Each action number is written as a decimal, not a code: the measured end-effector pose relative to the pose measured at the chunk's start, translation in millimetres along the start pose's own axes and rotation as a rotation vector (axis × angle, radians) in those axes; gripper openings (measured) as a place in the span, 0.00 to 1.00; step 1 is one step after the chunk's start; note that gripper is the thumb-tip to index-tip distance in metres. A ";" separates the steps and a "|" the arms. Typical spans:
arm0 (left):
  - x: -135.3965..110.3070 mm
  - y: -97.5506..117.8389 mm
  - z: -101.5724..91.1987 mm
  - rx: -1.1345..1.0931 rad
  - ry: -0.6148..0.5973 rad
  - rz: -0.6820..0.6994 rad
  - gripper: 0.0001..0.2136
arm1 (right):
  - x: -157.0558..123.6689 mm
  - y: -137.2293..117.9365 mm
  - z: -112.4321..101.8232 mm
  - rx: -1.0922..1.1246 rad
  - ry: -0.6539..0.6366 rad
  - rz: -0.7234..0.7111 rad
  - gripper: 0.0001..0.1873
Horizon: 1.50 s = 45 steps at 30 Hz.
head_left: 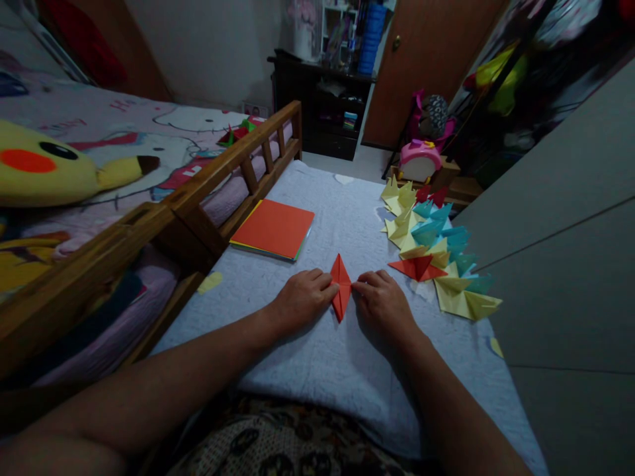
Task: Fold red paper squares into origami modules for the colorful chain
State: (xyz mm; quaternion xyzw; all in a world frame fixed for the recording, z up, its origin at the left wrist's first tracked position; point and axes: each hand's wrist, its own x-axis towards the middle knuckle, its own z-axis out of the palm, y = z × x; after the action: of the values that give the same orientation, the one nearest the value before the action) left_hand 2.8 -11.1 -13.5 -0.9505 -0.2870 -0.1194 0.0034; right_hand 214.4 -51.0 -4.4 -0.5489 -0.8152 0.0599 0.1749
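closely, the left hand's (302, 297) curled fingertips (328, 283) and the right hand's (383, 304) bunched fingertips (358, 287) pinch the red folded piece (340, 288) at its narrow waist from 9 and 3 o'clock. the piece lies flat on the pale quilted mat (342, 225), points toward 12 and 6. bare mat opens at 12 o'clock. at 10 o'clock, well apart, sits an orange-topped paper stack (274, 228) near the wooden bed rail (208, 192). at 2 o'clock, near the right hand, a row of folded pieces (436, 248) runs along the mat's edge by the grey wall (570, 231).
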 end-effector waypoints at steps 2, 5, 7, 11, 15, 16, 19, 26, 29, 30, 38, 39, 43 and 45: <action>0.6 -1.1 1.1 -0.029 0.014 -0.020 0.07 | 1.7 0.5 4.3 0.026 0.050 0.073 0.10; 2.1 -2.7 2.7 -0.113 0.031 -0.062 0.07 | 5.3 -2.1 11.5 0.027 0.098 0.184 0.08; 3.1 -3.8 3.7 -0.190 0.044 -0.093 0.07 | 7.5 -5.1 15.9 0.017 0.100 0.221 0.08; 5.1 -5.0 4.1 -0.323 0.059 -0.141 0.09 | 10.2 -8.9 22.0 0.051 0.130 0.267 0.07; 8.1 -3.8 -0.7 -0.440 0.092 -0.206 0.11 | 12.2 -10.2 21.4 0.267 0.176 0.313 0.05; 9.0 -3.3 -2.8 -0.474 0.099 -0.224 0.10 | 12.7 -11.5 19.9 0.350 0.184 0.321 0.05; 10.9 -2.4 -9.3 -0.605 0.118 -0.273 0.09 | 13.7 -18.4 13.7 0.598 0.189 0.310 0.02; 12.5 -6.6 -16.3 -0.964 0.159 -0.386 0.10 | 11.5 -26.3 6.2 0.654 0.257 0.013 0.13; 14.5 -8.2 -13.9 -1.237 0.154 -0.498 0.10 | 9.7 -22.7 7.3 0.549 0.294 -0.024 0.17; 15.3 -8.4 -12.4 -1.346 0.145 -0.538 0.09 | 9.2 -21.3 7.4 0.506 0.303 -0.033 0.18; 20.2 -8.7 0.9 -1.772 0.043 -0.657 0.10 | 7.8 -7.8 4.2 0.269 0.204 -0.128 0.22; 20.3 -9.0 1.8 -1.772 0.034 -0.650 0.11 | 8.0 -6.1 4.4 0.257 0.190 -0.144 0.22; 20.0 -9.6 1.6 -1.665 -0.067 -0.638 0.14 | 7.9 -1.4 6.2 0.224 0.142 -0.171 0.19; 19.4 -9.0 -1.5 -1.591 -0.143 -0.638 0.17 | 7.3 -0.3 7.1 0.228 0.098 -0.172 0.20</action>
State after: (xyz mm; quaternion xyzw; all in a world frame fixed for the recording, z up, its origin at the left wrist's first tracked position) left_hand 13.2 6.9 -8.2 -0.5492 -0.3708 -0.2200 -0.7159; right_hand 209.2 -43.8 -9.3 -0.4561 -0.8376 0.1100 0.2799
